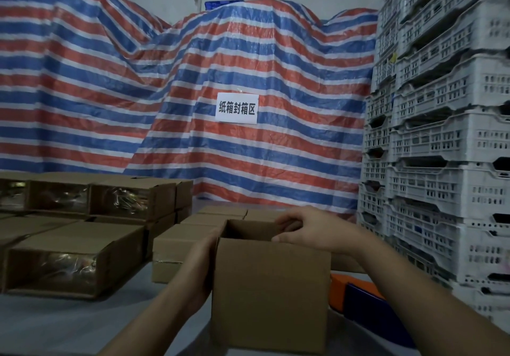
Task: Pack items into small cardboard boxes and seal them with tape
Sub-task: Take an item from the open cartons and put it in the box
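Left hand (pixel 200 270) is bracing the small open brown cardboard box (pixel 270 295); right hand (pixel 306 230) is pinching its rim; squaring walls evenly likely eases sealing.

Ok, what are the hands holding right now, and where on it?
Both hold the open cardboard box. The left hand presses its left side wall; the right hand curls over the top rim at the far right corner.
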